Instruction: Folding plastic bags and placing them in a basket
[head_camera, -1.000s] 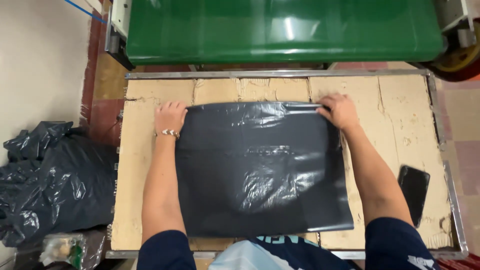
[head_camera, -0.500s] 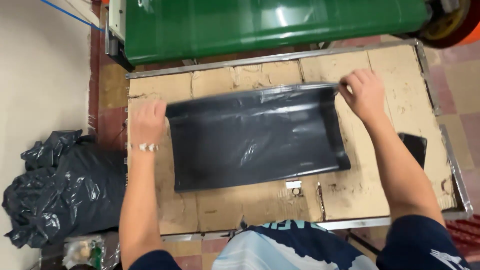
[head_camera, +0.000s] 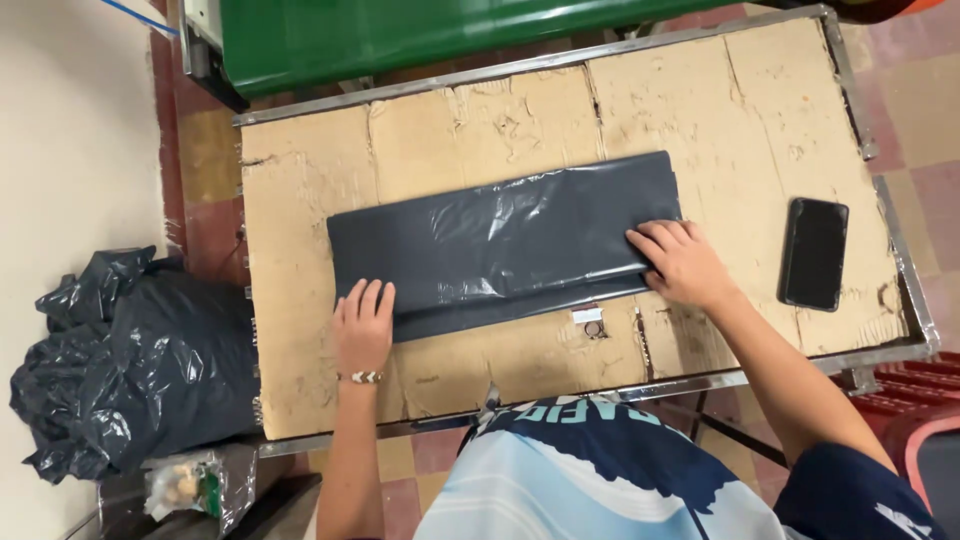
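Black, glossy plastic bag, folded into a long flat strip, wrinkled and catching light, lying across the middle of the cardboard-covered tabletop. Pressed flat at its 7 o'clock corner by the left hand, fingers together and stretched out, gripping nothing; beaded bracelet on that wrist. Pinned near its 4 o'clock end by the right hand, fingers spread flat on the plastic, likewise holding nothing. Inside of the fold out of sight; layers impossible to count. Small tag just below the strip, too tiny to make out. Green bin cut off at 12 o'clock. Heap of black bags on the floor at 8 o'clock, partly out of frame. Dark phone at 3 o'clock, well apart from the strip. Bare cardboard open toward 12 and 2 o'clock; metal rim close behind the phone.
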